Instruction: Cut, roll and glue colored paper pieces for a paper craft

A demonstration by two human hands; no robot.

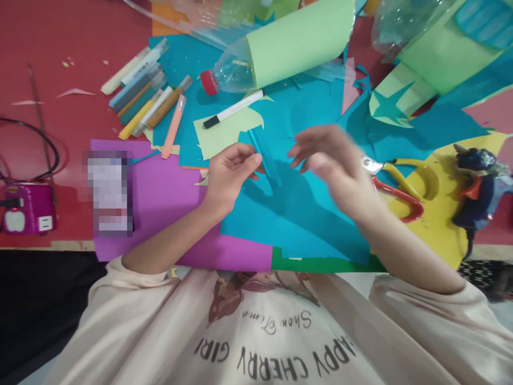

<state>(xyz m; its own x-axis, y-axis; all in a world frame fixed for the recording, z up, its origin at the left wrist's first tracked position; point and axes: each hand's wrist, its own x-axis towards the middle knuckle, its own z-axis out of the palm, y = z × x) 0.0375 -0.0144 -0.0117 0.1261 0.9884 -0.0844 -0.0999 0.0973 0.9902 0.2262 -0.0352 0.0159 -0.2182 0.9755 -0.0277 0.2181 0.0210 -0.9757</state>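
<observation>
My left hand [236, 168] pinches a narrow strip of blue paper [260, 147], which looks folded or rolled lengthwise and stands tilted between thumb and fingers. To its right, my right hand [334, 163] hovers with fingers stretched and apart, a little blurred, holding nothing. Beneath both lies a large sheet of blue paper [304, 224], with their shadows across it. Right beside my right wrist rest scissors [404, 190] with red and yellow handles, their blades partly hidden. A white marker with a black cap [234, 108] lies on a light green paper piece [206, 141] beyond my left hand.
A plastic bottle with a red cap [209, 83], wrapped in green paper, lies at the back. Several markers [146, 88] are heaped at the left. A phone [112, 192] rests on purple paper [168, 198]. At the right is a dark blue glue gun [475, 187] on yellow paper.
</observation>
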